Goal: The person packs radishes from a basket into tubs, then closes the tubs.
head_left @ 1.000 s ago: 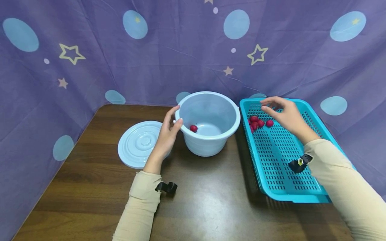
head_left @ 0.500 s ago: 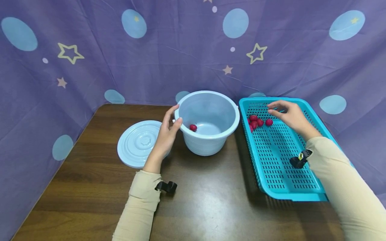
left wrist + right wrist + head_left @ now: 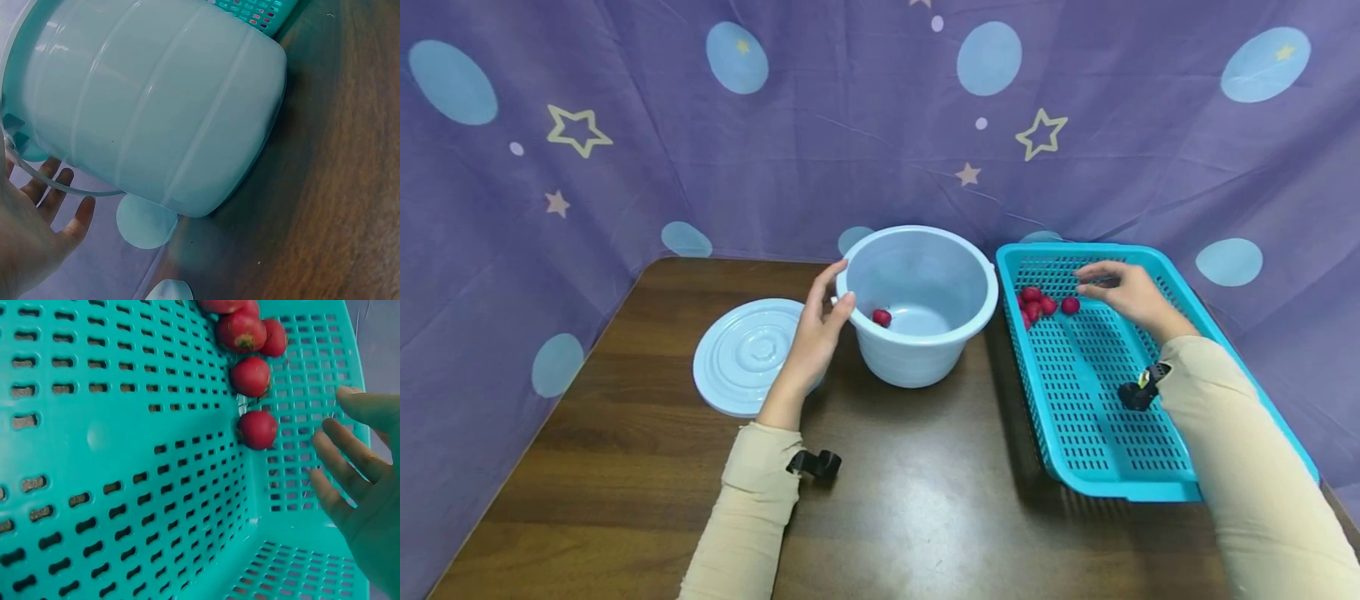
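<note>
In the head view my left hand (image 3: 808, 337) rests at the left rim of a pale blue plastic bucket (image 3: 917, 362), its fingers fairly straight. From the left wrist, the bucket's thin handle (image 3: 84, 190) crosses in front of these loosely spread fingers. A red radish (image 3: 882, 317) lies inside the bucket. On the right, my right hand (image 3: 1131, 296) hovers over a turquoise slotted basket (image 3: 1086, 487), fingers and thumb apart with nothing between them. Nearest to it is a single radish (image 3: 257, 430); several more radishes (image 3: 242, 331) lie along the basket's edge.
A round pale blue lid (image 3: 748, 358) lies on the brown wooden table (image 3: 895, 508), left of the bucket and partly behind my left hand. A purple patterned cloth (image 3: 865, 125) hangs right behind the table.
My right hand has moved slightly right and closer to me over the basket, lower in the head view. The left hand, bucket and radishes keep their places.
</note>
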`<action>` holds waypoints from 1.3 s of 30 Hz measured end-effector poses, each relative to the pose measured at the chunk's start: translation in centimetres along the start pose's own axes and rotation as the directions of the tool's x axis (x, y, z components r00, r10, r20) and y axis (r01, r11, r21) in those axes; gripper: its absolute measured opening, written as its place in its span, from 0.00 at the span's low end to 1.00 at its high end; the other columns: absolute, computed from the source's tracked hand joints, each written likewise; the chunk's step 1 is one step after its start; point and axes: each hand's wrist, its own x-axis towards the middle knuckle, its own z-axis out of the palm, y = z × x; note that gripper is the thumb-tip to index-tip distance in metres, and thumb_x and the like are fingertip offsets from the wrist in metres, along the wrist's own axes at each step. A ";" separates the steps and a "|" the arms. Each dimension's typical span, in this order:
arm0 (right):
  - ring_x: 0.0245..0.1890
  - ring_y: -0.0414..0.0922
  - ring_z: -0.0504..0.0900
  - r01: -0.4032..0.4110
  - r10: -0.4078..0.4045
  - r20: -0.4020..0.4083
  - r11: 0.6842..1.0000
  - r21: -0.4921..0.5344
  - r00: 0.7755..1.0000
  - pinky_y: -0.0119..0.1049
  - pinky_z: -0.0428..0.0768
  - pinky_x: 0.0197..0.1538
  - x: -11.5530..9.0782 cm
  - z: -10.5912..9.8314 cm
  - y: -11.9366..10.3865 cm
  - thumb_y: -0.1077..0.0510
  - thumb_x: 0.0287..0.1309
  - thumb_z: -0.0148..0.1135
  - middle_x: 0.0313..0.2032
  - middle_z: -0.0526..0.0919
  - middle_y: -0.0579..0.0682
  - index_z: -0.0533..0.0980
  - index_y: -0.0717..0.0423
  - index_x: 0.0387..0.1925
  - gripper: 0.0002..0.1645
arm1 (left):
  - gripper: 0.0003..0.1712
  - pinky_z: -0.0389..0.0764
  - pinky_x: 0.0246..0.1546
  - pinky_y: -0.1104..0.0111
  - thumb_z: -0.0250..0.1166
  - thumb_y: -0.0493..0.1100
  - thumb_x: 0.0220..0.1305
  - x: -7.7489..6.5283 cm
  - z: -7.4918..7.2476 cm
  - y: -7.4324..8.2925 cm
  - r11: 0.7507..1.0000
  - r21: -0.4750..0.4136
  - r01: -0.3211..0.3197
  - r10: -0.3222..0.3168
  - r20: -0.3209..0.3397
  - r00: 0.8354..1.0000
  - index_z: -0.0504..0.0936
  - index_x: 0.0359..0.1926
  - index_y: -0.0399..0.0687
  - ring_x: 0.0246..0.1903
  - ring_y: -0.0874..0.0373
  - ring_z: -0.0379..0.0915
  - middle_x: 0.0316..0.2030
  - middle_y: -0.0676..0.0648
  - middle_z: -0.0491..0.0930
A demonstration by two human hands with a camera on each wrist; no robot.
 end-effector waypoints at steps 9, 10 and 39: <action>0.61 0.67 0.67 -0.068 0.069 0.049 0.998 -0.018 0.996 0.63 0.68 0.59 0.2 0.0 1.6 0.53 0.70 0.57 0.62 0.68 0.73 0.66 0.67 0.66 0.30 | 0.33 0.69 0.54 0.61 0.56 0.48 0.69 0.0 0.0 0.0 1.000 -0.012 -0.001 0.001 -0.004 1.000 0.62 0.73 0.52 0.53 0.53 0.65 0.60 0.39 0.66; 0.61 0.67 0.66 -0.076 0.077 0.050 0.997 -0.016 0.996 0.63 0.67 0.59 0.2 0.1 1.8 0.53 0.71 0.57 0.62 0.68 0.73 0.66 0.67 0.67 0.30 | 0.33 0.69 0.54 0.61 0.56 0.48 0.69 0.0 0.0 0.0 1.000 -0.011 0.000 0.000 -0.003 1.000 0.62 0.73 0.52 0.53 0.53 0.65 0.60 0.39 0.66; 0.44 0.60 0.73 -0.067 0.091 0.129 0.982 -0.178 0.987 0.53 0.71 0.45 1.9 2.4 1.3 0.59 0.65 0.62 0.44 0.75 0.66 0.71 0.69 0.51 0.19 | 0.33 0.69 0.55 0.60 0.56 0.47 0.70 -0.1 -0.1 -0.1 1.000 -0.013 0.000 0.000 0.001 1.000 0.62 0.73 0.54 0.54 0.53 0.66 0.61 0.39 0.66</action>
